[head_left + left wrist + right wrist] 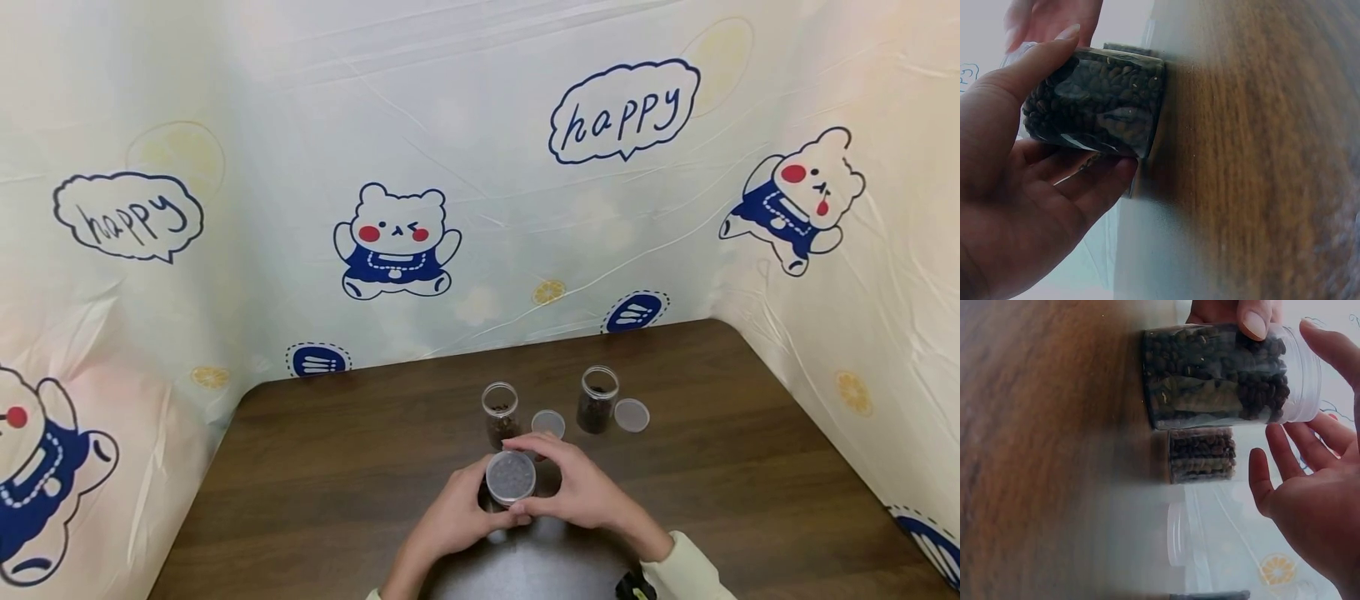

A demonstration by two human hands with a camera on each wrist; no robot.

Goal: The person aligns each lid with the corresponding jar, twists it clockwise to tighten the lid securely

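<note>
A clear jar point(1216, 378) of dark coffee beans stands upright on the table, closed by a translucent lid point(511, 477). My left hand point(467, 510) grips the jar's side, its thumb along the near face and its fingers behind, as the left wrist view shows. Around the lid's rim curve the thumb and fingers of my right hand point(581, 487); in the right wrist view its lower fingers point(1259, 472) hang free of the jar wall. Just behind stands an uncapped jar point(501, 417) of brown beans, partly hidden by the held jar.
Farther back on the right is another uncapped jar point(597, 402) with dark contents. One loose lid point(632, 415) lies beside it, and a second loose lid point(548, 425) lies between the two open jars. A printed cloth point(495, 250) hangs along the back of the wooden table point(337, 467).
</note>
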